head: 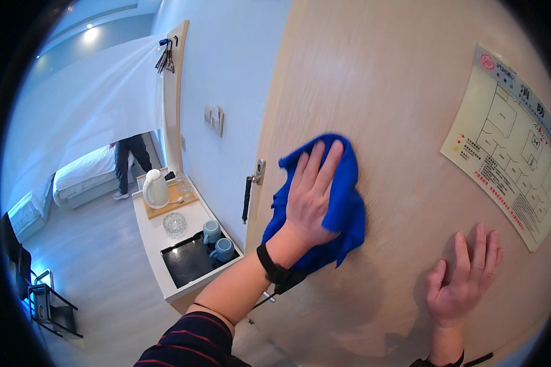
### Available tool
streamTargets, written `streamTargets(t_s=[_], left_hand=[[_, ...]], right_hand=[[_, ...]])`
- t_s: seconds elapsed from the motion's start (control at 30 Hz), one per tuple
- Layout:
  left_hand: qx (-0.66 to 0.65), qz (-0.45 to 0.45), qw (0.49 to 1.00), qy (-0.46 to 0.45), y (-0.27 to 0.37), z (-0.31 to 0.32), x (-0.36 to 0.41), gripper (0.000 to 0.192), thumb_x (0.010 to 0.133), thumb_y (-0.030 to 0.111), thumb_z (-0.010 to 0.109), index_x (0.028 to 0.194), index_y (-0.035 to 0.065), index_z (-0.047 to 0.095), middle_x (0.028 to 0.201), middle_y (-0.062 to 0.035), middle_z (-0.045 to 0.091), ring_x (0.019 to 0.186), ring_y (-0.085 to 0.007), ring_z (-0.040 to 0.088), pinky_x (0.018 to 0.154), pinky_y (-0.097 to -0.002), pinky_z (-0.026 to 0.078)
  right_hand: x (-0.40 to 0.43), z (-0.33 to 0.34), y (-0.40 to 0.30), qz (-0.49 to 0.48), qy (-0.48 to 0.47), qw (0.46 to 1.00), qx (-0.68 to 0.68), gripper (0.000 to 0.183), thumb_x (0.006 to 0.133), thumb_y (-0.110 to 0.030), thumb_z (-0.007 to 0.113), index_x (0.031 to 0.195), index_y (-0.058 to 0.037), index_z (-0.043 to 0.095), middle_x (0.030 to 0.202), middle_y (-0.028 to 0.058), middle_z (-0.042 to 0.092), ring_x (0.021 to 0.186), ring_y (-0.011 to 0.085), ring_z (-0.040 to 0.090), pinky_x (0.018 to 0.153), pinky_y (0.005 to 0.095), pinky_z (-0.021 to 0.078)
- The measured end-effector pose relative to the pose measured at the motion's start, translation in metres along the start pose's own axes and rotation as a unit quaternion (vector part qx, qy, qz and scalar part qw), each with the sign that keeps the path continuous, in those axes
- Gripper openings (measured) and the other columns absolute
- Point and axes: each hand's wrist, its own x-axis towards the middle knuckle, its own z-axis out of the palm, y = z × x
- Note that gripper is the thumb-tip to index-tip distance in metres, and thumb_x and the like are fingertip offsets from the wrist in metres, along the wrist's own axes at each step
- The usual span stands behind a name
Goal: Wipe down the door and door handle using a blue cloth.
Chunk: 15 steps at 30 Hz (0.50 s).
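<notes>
Against a light wood-grain door [390, 105], my left hand [308, 202] presses a blue cloth [348, 202]. A fold of the cloth laps over the hand's right side and hides the thumb. My right hand [461, 284] is at the door's lower right, fingers spread and holding nothing; whether its palm touches the wood I cannot tell. Above it a printed evacuation plan [500, 147], bearing writing, is fixed to the door. A metal door guard [259, 172] with a black-wrapped bar is to the left of the cloth, near the door's edge.
Left of the door, a white-topped cabinet [152, 245] bears a white kettle [156, 189] on a wooden tray [152, 212], a glass ashtray [174, 225] and blue mugs [223, 250] on a black tray [188, 264]. Behind are a black rack [50, 309], a bed [85, 176] and a person's legs [131, 156].
</notes>
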Motion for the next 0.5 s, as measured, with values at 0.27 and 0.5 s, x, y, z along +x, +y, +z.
streamTargets(t_s=[0.27, 0.5], left_hand=[[-0.028, -0.059, 0.998, 0.000, -0.015, 0.008, -0.076, 0.065, 0.083, 0.017, 0.073, 0.142, -0.0040, 0.058, 0.166, -0.0280, 0.036, 0.147, -0.0578, 0.038, 0.119, -0.0631, 0.035], [0.003, -0.022, 0.998, 0.064, -0.051, 0.002, 0.016, 0.061, 0.086, 0.015, 0.072, 0.143, -0.0051, 0.057, 0.165, -0.0323, 0.035, 0.146, -0.0598, 0.038, 0.121, -0.0631, 0.032]], right_hand=[[0.001, 0.001, -0.002, -0.003, -0.004, 1.000, -0.020, 0.045, 0.103, -0.028, 0.053, 0.143, -0.0102, 0.061, 0.157, 0.0196, 0.053, 0.147, 0.0446, 0.044, 0.125, 0.0583, 0.0308], [-0.001, 0.002, -0.002, 0.000, -0.006, 1.000, -0.018, 0.044, 0.104, -0.029, 0.054, 0.143, -0.0110, 0.062, 0.156, 0.0195, 0.054, 0.147, 0.0444, 0.045, 0.124, 0.0579, 0.0310]])
